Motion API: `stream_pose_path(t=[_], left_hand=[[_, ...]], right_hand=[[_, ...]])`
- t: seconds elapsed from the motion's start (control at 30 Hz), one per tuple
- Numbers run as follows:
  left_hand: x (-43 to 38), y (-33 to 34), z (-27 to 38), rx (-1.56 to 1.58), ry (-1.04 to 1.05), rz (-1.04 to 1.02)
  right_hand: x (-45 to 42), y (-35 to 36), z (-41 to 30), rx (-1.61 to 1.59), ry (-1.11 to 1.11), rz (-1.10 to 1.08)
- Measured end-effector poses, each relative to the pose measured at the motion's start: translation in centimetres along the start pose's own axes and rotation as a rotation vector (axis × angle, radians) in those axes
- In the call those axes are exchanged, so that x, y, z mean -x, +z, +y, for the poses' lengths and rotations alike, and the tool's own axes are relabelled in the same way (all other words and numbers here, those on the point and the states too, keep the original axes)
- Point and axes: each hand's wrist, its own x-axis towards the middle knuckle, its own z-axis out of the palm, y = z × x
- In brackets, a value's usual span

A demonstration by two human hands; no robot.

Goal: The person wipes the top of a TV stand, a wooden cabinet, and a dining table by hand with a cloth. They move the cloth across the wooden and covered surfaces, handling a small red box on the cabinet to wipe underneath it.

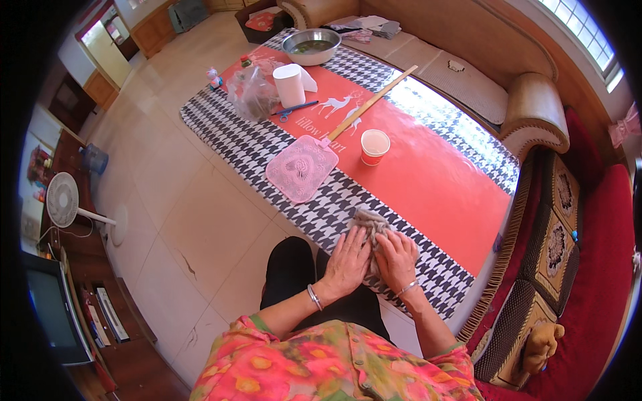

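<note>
A crumpled grey-brown cloth (372,221) lies bunched on the black-and-white houndstooth border of the table cover (421,200), near the table's front edge. My left hand (347,260) presses on its left side with the fingers stretched forward. From the right, my right hand (397,258) grips the cloth with bent fingers. Both hands are close together and hide part of it. Beyond them, a pink plastic fly swatter (302,169) with a long wooden handle lies across the table. A paper cup (375,148) stands upright to the right of the swatter's head.
Farther back are a paper roll (289,86), a clear plastic bag (253,95), a blue pen (297,107), a small figurine (214,78) and a metal basin (311,46) holding liquid. A red sofa (602,250) borders the right side. A white fan (63,199) stands left.
</note>
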Motion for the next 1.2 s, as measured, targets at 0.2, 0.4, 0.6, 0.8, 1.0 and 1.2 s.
stream_pose_path(t=[0.2, 0.4, 0.6, 0.8, 1.0, 1.2], left_hand=[[-6.1, 0.5, -3.5, -0.081, -0.03, 0.094], [-7.2, 0.9, -3.7, -0.066, -0.1, 0.129], [-6.6, -0.4, -4.8, 0.356, -0.155, 0.199], [-5.2, -4.0, -11.5, 0.284, -0.463, 0.561], [-5.2, -5.6, -23.8, -0.002, -0.581, 0.457], [-7.9, -6.6, -25.8, 0.008, -0.762, 0.231]], right_hand=[[-6.9, 2.8, 3.0, -0.023, -0.014, 0.05], [-10.6, 2.3, 5.4, -0.278, 0.011, 0.043], [-16.1, 1.1, 3.5, -0.433, 0.159, 0.086], [-16.7, 7.5, 0.2, -0.649, 0.198, -0.096], [-18.6, 11.2, -3.9, -0.936, 0.648, -0.318], [-19.8, 12.1, -3.3, -1.214, 0.863, -0.305]])
